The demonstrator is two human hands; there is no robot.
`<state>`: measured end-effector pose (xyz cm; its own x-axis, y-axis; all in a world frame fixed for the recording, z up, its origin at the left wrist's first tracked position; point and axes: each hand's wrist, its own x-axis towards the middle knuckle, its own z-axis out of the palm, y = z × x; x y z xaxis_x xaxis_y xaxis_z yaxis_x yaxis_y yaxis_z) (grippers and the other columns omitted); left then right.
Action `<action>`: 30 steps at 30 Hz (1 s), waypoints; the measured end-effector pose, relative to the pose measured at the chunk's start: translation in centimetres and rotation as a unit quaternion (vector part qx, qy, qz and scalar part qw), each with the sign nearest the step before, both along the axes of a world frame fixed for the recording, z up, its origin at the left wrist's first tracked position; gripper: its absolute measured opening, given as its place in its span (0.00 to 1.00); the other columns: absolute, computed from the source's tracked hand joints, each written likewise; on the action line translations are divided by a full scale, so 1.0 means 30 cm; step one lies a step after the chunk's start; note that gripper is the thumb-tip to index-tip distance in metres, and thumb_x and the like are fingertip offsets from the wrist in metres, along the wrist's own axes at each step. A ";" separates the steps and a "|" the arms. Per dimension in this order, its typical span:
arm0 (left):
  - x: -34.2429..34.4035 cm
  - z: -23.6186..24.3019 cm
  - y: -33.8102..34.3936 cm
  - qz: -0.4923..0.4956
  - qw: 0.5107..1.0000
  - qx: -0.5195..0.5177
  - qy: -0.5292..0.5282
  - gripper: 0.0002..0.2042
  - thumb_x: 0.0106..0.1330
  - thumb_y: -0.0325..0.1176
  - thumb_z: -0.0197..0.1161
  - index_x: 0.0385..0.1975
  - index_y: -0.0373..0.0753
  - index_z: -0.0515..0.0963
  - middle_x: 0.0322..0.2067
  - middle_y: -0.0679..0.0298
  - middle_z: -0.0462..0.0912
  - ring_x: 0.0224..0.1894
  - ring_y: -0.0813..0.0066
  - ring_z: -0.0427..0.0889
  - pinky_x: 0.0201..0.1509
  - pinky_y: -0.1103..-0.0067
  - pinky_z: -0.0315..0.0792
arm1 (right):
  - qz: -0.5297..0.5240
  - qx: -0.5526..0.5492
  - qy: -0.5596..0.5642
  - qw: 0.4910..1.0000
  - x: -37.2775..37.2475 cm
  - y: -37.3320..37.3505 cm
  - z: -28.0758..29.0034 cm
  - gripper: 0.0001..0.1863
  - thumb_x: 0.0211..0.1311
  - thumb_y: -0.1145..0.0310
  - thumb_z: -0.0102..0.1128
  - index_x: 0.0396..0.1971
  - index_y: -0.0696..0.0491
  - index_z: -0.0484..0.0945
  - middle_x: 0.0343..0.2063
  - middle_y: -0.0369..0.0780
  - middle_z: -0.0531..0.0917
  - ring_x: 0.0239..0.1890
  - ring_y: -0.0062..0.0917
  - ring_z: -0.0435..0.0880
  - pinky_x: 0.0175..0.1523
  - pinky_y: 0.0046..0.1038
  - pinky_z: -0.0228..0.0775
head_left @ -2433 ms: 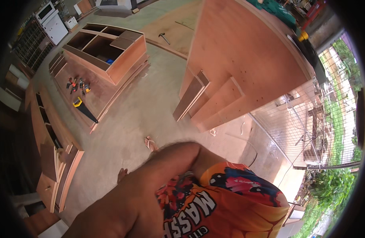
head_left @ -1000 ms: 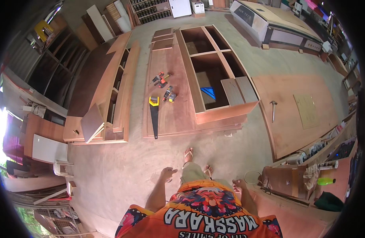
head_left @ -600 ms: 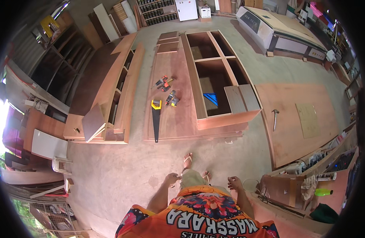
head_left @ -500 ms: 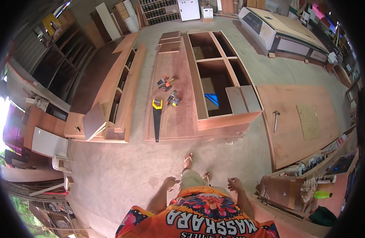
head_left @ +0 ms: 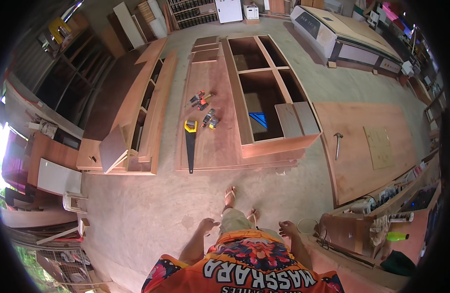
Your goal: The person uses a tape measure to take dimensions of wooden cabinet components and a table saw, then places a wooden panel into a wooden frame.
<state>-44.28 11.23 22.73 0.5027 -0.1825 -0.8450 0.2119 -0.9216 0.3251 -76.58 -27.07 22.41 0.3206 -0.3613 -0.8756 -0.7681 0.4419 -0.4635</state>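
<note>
My left hand (head_left: 208,225) hangs by my left thigh, holding nothing, with its fingers loosely apart. On the other side, my right hand (head_left: 288,228) hangs empty with slightly curled fingers. Neither touches anything. Ahead of my feet, a handsaw (head_left: 191,146) with a yellow and black handle lies on a stack of reddish plywood sheets (head_left: 213,151). Two cordless drills, a red one (head_left: 202,101) and a yellow and grey one (head_left: 210,119), lie beyond it. To their right, an open wooden cabinet frame (head_left: 278,145) lies on the sheets, with a blue triangular square (head_left: 258,119) inside.
At the left lies a long cabinet carcass (head_left: 122,122). A hammer (head_left: 338,145) and a tan panel (head_left: 379,146) rest on a plywood sheet (head_left: 352,180) at the right. Nearby stands a cluttered wooden bench (head_left: 340,232). A large flat-bed machine (head_left: 344,44) stands far right.
The view has shifted slightly, so the boards and tools appear a little further left and up. My hands stay at my sides, and the tools lie where they were.
</note>
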 end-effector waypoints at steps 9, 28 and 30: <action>0.064 -0.038 -0.054 -0.015 0.993 -0.097 -0.065 0.38 0.58 0.55 0.83 0.64 0.38 0.82 0.39 0.62 0.89 0.34 0.73 0.84 0.36 0.72 0.79 | 0.000 -0.005 0.010 1.000 -0.017 0.056 0.017 0.28 0.72 0.48 0.69 0.57 0.55 0.79 0.38 0.46 0.89 0.28 0.30 0.89 0.34 0.35 0.83; 0.005 0.015 -0.019 0.034 0.999 -0.009 0.018 0.38 0.56 0.58 0.83 0.63 0.41 0.83 0.51 0.57 0.89 0.51 0.65 0.87 0.53 0.67 0.82 | 0.001 -0.018 0.017 1.000 -0.015 0.041 -0.033 0.27 0.69 0.50 0.71 0.55 0.57 0.80 0.39 0.47 0.90 0.29 0.33 0.90 0.32 0.36 0.83; 0.016 0.015 -0.025 0.018 0.999 -0.030 -0.006 0.37 0.57 0.58 0.82 0.61 0.39 0.84 0.52 0.56 0.89 0.53 0.64 0.87 0.56 0.69 0.81 | 0.001 -0.018 0.014 1.000 -0.005 0.044 -0.030 0.27 0.69 0.50 0.71 0.55 0.57 0.80 0.38 0.47 0.90 0.29 0.33 0.90 0.32 0.36 0.83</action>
